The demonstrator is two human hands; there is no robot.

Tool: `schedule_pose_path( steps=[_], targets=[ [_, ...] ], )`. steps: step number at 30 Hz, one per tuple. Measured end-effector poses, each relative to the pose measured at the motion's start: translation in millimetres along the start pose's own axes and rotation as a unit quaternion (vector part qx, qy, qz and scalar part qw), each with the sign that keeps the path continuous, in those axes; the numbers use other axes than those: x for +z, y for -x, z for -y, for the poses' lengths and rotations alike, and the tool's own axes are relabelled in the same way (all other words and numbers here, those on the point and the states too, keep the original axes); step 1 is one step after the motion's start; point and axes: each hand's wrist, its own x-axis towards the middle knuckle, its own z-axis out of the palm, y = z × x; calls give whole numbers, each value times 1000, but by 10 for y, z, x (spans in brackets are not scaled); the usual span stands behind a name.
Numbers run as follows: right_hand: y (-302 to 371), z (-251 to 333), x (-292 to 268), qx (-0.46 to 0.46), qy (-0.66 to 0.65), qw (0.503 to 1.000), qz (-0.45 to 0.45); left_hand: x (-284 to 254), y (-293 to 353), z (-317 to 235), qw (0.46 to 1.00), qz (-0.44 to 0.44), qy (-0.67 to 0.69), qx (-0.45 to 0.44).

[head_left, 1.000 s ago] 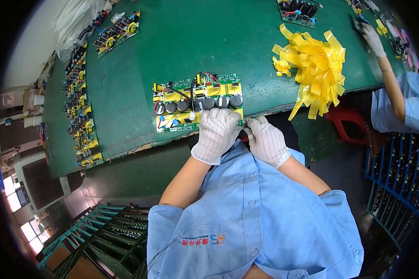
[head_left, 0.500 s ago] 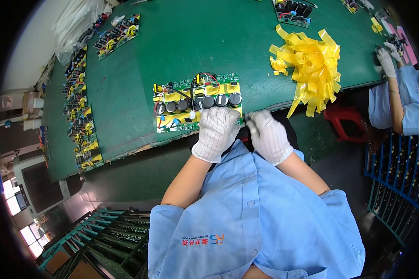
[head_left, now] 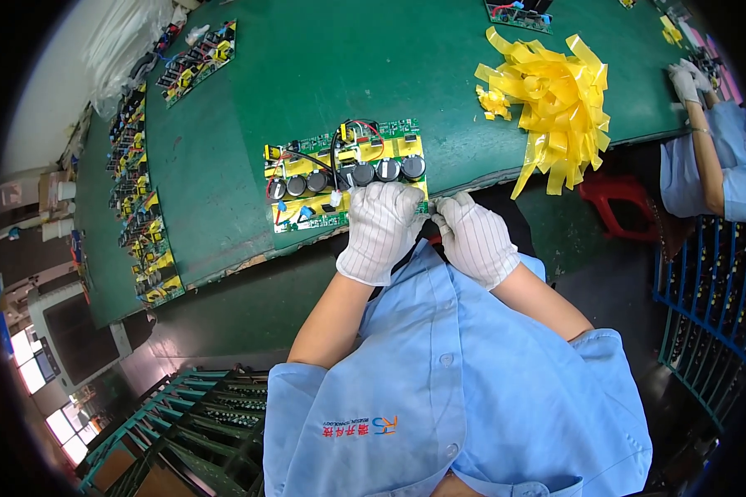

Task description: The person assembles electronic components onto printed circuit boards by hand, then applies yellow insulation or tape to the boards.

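Circuit board (head_left: pixel 356 154) sits on the green counter (head_left: pixel 348 74), its near side close to the counter's front edge. Row of round black capacitors (head_left: pixel 387 170) runs across it, red and black wires on top, white connector (head_left: pixel 336 198) toward the near side. Left hand (head_left: pixel 381 224), white striped glove, curls over the board's near right corner; fingers bunched, undersides hidden, can't tell if they're clamped on it. Right hand (head_left: pixel 475 238), same glove, just beside that corner, thumb and fingers close together; can't tell if anything's between them. Yellow strips (head_left: pixel 562 108) heaped to the right, some hanging over the front edge. More boards (head_left: pixel 147 228) line the counter's left side. Co-worker's gloved hands (head_left: pixel 686 83) at the right end, red stool (head_left: pixel 598 199) nearby.
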Motion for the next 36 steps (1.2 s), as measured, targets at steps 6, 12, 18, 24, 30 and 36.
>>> schedule_pose_path(
  steps=[6,12,18,24,30,36],
  targets=[
    [-27,4,50,7,21,1000,-12,27,21,12,1000,19,-4,-5],
    [-106,-103,-46,-71,80,994,13,-17,-50,-9,1000,-23,-7,11],
    [-336,-232,-211,-178,182,961,109,-15,-18,1,1000,-21,-13,14],
    [-441,-323,-245,-238,163,948,137,-75,-37,-48,999,-32,19,2],
    [-432,-334,-223,-198,111,960,165,-104,-19,-37,997,-43,62,-11],
    [-468,-242,-300,-233,206,931,191,-126,-40,-50,997,-45,60,4]
  ],
)
